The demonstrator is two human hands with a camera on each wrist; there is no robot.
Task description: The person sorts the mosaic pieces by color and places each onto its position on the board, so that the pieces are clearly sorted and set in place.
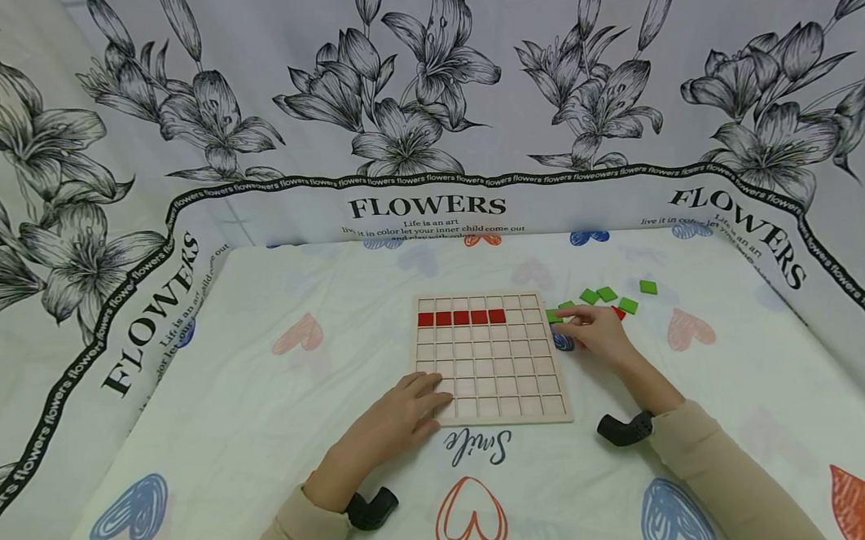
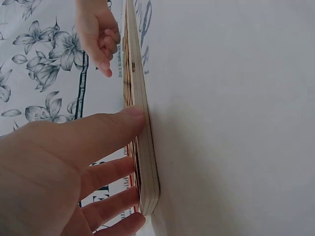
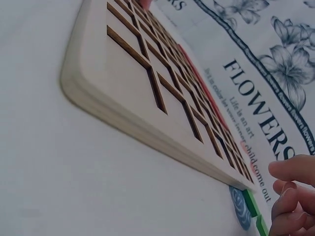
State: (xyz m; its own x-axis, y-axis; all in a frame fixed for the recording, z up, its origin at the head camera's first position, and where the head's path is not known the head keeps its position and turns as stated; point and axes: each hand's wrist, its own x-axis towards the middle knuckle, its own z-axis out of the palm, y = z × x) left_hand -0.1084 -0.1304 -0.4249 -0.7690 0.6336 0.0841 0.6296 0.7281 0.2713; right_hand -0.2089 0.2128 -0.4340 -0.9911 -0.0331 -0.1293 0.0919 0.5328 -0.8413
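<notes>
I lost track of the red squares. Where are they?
In the head view, five red squares fill the board's second row from the far edge, starting at its left end.

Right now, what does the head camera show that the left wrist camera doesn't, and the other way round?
Only the head view shows the row of five red tiles in the board, the loose green tiles to its right, and both sleeves. Only the left wrist view shows the board edge-on, with the left hand flat on it and its thumb against the board's side. Both show the board, the left hand on its near corner, and the right hand beyond it with fingers curled.
</notes>
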